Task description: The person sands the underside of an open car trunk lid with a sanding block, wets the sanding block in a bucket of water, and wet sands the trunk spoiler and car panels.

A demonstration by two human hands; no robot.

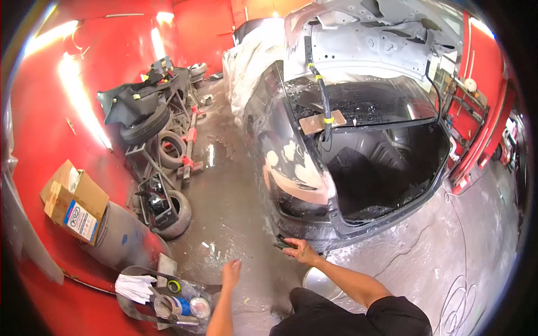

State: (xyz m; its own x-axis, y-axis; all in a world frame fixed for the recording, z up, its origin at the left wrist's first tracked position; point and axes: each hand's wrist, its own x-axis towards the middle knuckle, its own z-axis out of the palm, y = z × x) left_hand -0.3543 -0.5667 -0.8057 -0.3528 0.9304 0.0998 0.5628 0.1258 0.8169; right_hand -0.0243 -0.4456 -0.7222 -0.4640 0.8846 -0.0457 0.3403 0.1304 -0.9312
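My right hand (pixel 303 252) is closed around a small dark object (pixel 284 242), too small to name, beside the rear lower corner of a dark car (pixel 305 228). The car's rear side panel (pixel 297 171) carries pinkish and white patches. Its tailgate (pixel 370 47) is raised above the open trunk (pixel 381 185). My left hand (pixel 231 273) hangs over the wet floor, away from the car, with its fingers bunched together; whether it holds anything cannot be made out.
Lower left, a stand (pixel 134 305) bears cans, tape and white gloves (pixel 134 288). A cardboard box (pixel 84 193) sits on a drum (pixel 126 235). Tires (pixel 178 215) and parts line the left side. A thin hose (pixel 460 294) lies on the right floor.
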